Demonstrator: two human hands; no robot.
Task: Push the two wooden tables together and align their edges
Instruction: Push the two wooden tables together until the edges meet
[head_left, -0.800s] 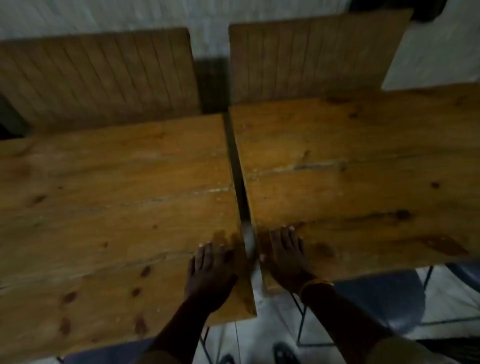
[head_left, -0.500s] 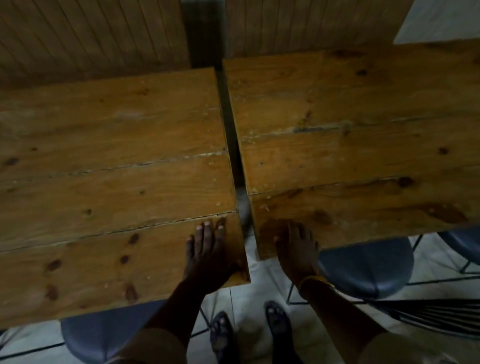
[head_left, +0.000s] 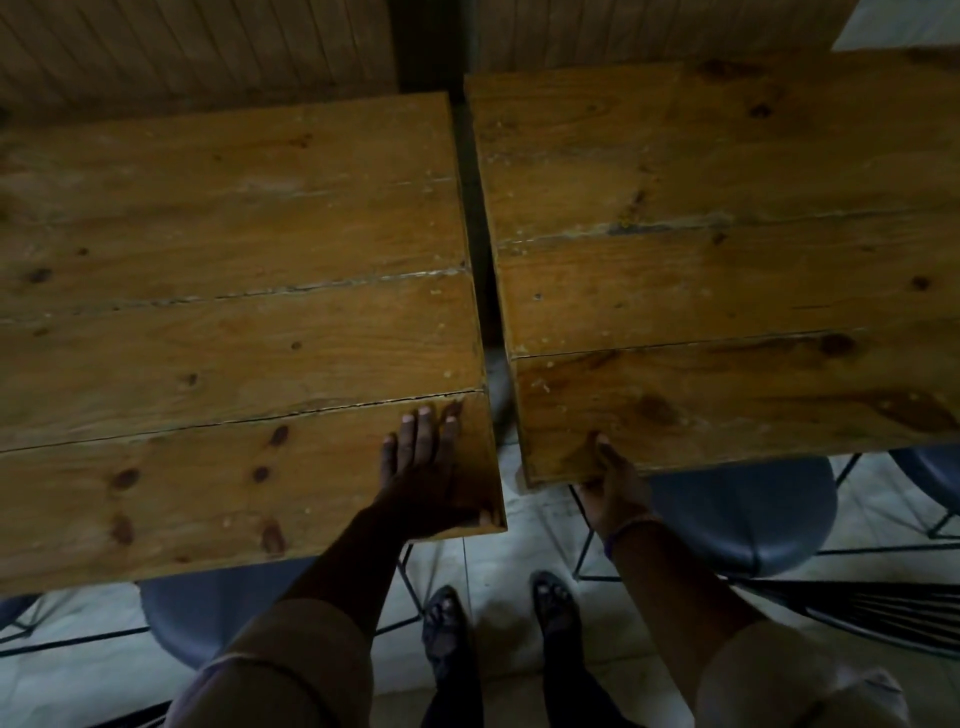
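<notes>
Two plank-topped wooden tables stand side by side with a narrow dark gap between them. The left table (head_left: 223, 322) reaches nearer to me than the right table (head_left: 727, 291), so their near edges are offset. My left hand (head_left: 423, 467) lies flat on the left table's near right corner, fingers spread. My right hand (head_left: 610, 486) grips the right table's near left corner, thumb on top and fingers under the edge.
Wooden slatted benches or panels (head_left: 197, 47) stand behind both tables. Blue round stools (head_left: 743, 514) on wire frames sit under the near edges, another stool (head_left: 208, 603) at left. My feet (head_left: 447, 623) stand on a pale tiled floor between the stools.
My right hand slid off the tabletop to clasp the right table's near corner edge. The left hand stays flat on its corner. The gap between the tables looks slightly wider at the near end.
</notes>
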